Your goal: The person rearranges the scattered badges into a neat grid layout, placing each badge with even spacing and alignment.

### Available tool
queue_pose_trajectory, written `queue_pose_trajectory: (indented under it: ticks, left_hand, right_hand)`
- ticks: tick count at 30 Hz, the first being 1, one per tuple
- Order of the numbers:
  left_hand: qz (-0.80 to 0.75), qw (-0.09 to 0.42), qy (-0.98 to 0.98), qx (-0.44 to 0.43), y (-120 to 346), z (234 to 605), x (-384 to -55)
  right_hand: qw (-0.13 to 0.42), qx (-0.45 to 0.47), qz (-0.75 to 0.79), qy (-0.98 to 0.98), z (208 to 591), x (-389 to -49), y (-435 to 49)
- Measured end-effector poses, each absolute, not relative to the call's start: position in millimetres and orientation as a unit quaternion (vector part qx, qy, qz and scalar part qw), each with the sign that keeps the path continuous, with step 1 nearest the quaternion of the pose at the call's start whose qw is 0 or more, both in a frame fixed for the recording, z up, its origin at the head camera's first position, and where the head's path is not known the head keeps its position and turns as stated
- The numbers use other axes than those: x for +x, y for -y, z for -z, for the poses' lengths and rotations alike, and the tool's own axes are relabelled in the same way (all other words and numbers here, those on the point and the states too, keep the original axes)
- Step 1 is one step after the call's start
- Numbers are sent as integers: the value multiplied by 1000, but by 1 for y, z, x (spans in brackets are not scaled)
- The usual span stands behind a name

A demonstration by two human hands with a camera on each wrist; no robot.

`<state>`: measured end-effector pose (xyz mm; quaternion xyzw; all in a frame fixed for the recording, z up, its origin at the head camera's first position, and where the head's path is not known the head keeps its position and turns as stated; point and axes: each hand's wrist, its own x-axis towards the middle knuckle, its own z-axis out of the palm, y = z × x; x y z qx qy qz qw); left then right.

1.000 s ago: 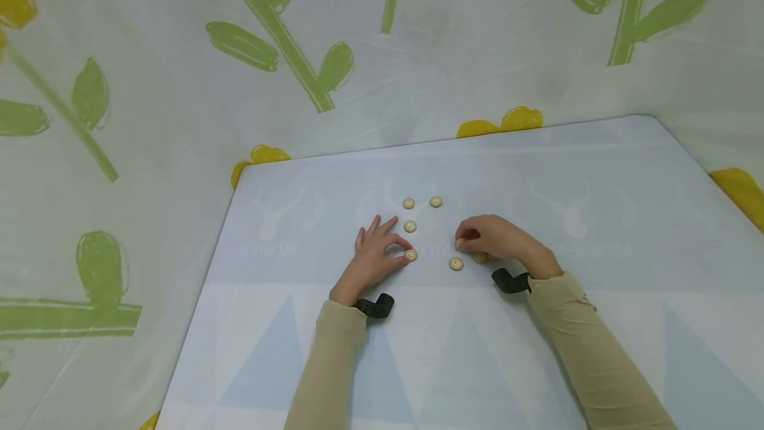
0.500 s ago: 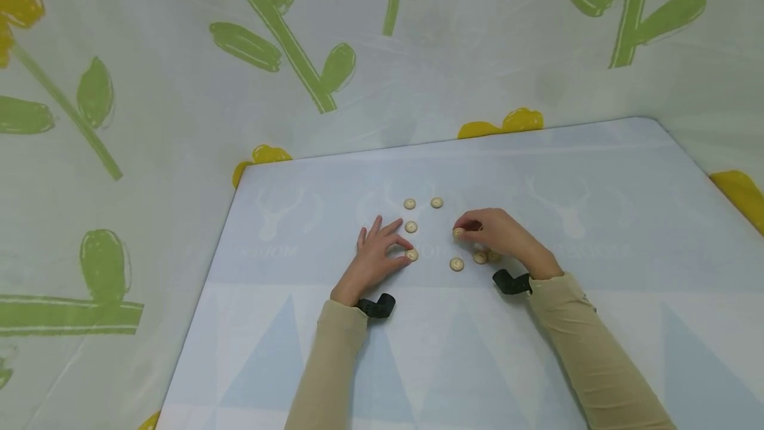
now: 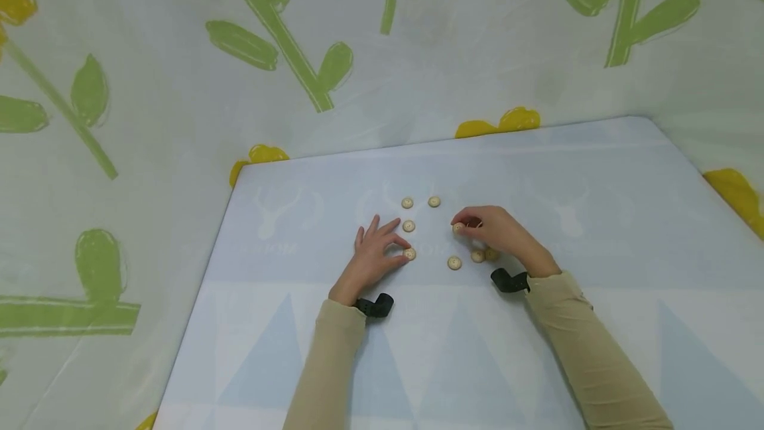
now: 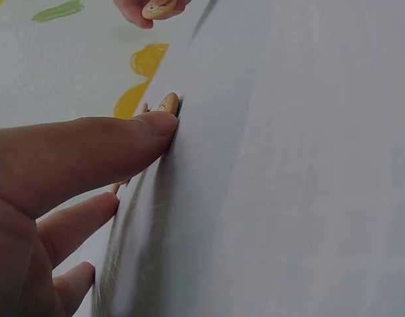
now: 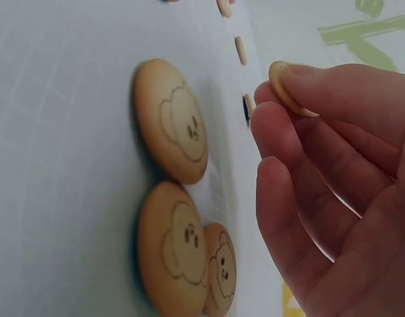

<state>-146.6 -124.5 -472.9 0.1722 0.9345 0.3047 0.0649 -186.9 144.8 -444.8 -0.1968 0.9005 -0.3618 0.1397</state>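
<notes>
My left hand [image 3: 371,259] pinches a round tan disc [image 3: 410,254] between thumb and index finger; the other fingers are spread. In the left wrist view, this disc [image 4: 168,104] stands tilted against the thumb tip, close to the tabletop. My right hand [image 3: 500,233] holds another disc [image 3: 457,228] between thumb and fingertips. It appears lifted off the table in the right wrist view, where the held disc [image 5: 286,89] is seen edge-on. Below that hand lie three discs with drawn cartoon faces, the nearest disc [image 5: 171,122] touching or almost touching the disc [image 5: 173,251] beside it.
Beyond the left hand's disc lie a disc [image 3: 408,225], a farther disc [image 3: 407,202] and a disc [image 3: 434,201] to its right. The pale blue and white tabletop [image 3: 465,363] meets a flower-patterned curtain or wall [image 3: 453,71] at its far edge.
My right hand has moved up and slightly left with its disc, away from the discs near it, which show more fully now. The left hand stays in place on its disc.
</notes>
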Motion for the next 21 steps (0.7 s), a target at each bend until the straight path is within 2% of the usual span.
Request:
queue_pose_trajectory:
  ticks: [21]
  left_hand:
    - [-310,60,-933,175,127,475,-143]
  right_hand:
    - [159,-168,361,-903,457,-191,-144]
